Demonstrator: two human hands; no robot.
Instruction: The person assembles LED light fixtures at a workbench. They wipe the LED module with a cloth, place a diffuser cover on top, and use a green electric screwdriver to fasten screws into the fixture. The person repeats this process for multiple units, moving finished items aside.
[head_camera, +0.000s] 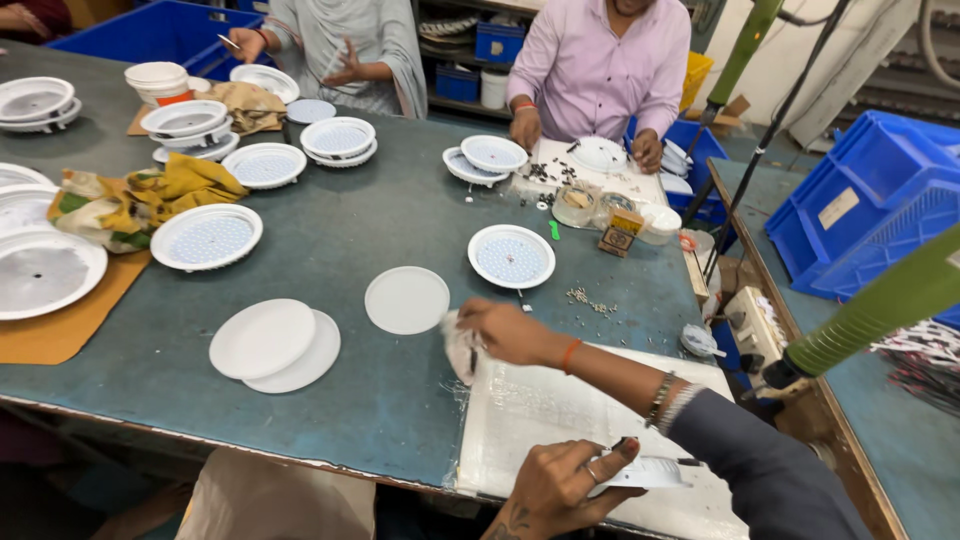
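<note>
Nearest you, your left hand (560, 485) curls closed around a small white piece (645, 472), gripping it over the white sheet (540, 410) that covers the near edge of the surface (390, 390). Your right hand (505, 330) crosses over from the right, with an orange band at the wrist, and pinches a crumpled white cloth (460, 350) against the sheet's far left corner. Just beyond that hand lies a plain white disc (406, 299), and two more overlapping discs (275, 343) lie to its left. A round white lamp housing (511, 256) with a dotted face sits just past your right hand, with a scatter of small screws (588, 298) beside it. Further off, more housings lie in stacks near a crumpled yellow cloth (150, 195). Across the surface a person in a pink shirt (600, 60) rests both hands on another housing (598, 153).
</note>
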